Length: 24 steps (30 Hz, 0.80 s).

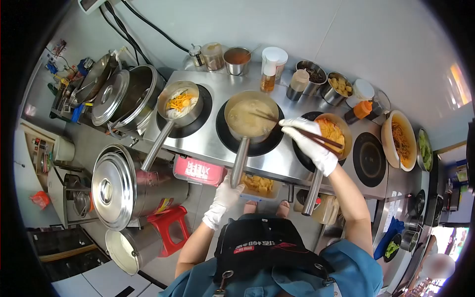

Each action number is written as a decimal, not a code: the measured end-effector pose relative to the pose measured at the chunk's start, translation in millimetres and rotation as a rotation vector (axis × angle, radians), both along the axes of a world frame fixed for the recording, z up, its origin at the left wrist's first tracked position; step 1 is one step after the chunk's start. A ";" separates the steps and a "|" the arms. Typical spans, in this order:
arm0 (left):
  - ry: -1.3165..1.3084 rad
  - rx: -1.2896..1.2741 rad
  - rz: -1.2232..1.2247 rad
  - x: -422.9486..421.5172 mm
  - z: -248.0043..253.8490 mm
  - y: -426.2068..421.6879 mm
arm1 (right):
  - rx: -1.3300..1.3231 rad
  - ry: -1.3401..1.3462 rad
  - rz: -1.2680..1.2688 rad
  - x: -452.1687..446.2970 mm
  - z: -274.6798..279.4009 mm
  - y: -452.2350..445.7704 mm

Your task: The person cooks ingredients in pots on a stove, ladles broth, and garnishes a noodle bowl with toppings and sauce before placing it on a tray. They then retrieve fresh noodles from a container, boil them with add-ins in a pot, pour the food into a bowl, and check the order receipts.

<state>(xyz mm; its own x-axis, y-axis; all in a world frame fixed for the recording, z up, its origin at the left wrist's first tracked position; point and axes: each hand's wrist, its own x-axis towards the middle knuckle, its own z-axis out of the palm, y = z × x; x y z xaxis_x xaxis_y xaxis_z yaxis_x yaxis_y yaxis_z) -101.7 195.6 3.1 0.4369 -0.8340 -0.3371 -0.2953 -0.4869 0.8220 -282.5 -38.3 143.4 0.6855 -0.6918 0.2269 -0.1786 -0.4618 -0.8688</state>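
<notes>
My left hand [228,194], in a white glove, is closed round the long metal handle of the middle saucepan [240,161]. This pan sits on a black round hob and holds cloudy, yellowish liquid [246,115]. My right hand [312,147], also gloved, grips a pair of dark chopsticks [326,140], whose tips dip into that liquid. Beneath my right hand and partly hidden by it stands the right saucepan [348,132], with orange-yellow food inside. To the left, another saucepan [189,119] contains white strands, orange shreds and a round yellow piece.
Condiment bottles, including an orange-capped one [358,112], and metal tubs line the back of the steel counter [210,136]. A bowl of noodles [386,129] stands far right beside a bare hob [369,158]. Large lidded pots [113,187] and a red stool [173,225] occupy the left.
</notes>
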 end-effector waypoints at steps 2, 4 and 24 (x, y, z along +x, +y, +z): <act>-0.079 -0.021 0.029 -4.9 -1.3 -7.5 | -0.078 0.007 -0.054 3.6 0.1 -11.5; -0.037 0.029 0.025 -6.0 25.1 -18.3 | -0.132 -0.037 -0.068 19.1 -22.5 -22.0; -0.646 -0.304 -0.078 1.3 46.8 -3.1 | 0.095 -0.125 -0.254 -44.3 17.4 52.8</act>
